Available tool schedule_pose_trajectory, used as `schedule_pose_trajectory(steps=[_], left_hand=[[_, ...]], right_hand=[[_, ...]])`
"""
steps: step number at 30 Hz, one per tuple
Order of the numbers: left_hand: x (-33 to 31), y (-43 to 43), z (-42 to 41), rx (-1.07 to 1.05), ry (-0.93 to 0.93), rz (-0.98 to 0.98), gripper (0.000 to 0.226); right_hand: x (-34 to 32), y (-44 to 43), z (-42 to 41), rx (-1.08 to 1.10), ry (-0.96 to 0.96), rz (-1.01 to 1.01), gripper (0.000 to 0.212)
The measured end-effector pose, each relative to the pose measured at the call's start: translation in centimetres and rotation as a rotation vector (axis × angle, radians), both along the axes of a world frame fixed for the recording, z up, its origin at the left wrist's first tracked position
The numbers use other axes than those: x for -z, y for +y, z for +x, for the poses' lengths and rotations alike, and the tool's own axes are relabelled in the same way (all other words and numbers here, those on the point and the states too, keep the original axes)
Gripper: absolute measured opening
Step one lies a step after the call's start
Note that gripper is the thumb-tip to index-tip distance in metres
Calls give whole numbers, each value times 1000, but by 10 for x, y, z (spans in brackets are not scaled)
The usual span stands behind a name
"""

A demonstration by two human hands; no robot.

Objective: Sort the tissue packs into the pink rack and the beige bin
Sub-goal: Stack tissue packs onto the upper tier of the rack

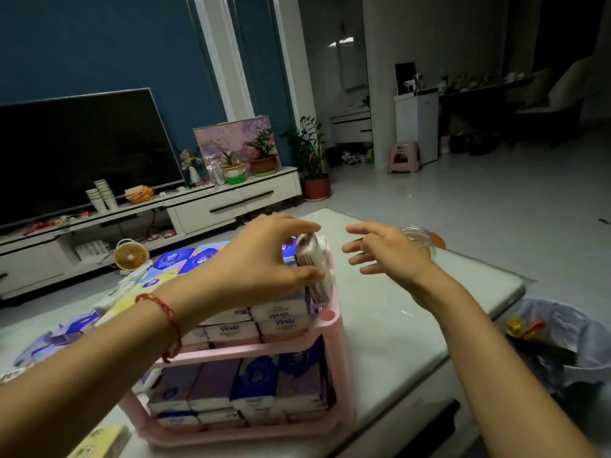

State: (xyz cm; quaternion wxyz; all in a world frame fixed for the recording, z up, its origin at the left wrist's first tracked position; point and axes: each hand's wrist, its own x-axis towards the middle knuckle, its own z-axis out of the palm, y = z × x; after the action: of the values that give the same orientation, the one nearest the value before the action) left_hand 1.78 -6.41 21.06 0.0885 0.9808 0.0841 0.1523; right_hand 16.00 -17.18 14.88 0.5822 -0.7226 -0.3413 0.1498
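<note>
Left grip (264, 259) pinches a tissue pack (312, 256) endwise at the right edge of the pink rack (251, 350). The pack is likely light and squashy, its wrapper perhaps slick. Right grip (386, 252) hangs open.

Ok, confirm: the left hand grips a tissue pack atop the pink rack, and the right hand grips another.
Not quite. The head view shows the right hand open, holding nothing. The left hand does grip a tissue pack atop the pink rack.
</note>
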Motion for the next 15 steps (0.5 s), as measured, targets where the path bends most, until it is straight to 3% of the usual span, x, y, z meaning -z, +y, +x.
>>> schedule_pose_trajectory(steps=[11, 15], left_hand=[[21, -6, 4, -63, 152, 304, 53], [31, -6, 5, -84, 168, 281, 74]], right_hand=[[4, 2, -14, 40, -43, 43, 32], [6, 15, -32, -24, -70, 65, 42]])
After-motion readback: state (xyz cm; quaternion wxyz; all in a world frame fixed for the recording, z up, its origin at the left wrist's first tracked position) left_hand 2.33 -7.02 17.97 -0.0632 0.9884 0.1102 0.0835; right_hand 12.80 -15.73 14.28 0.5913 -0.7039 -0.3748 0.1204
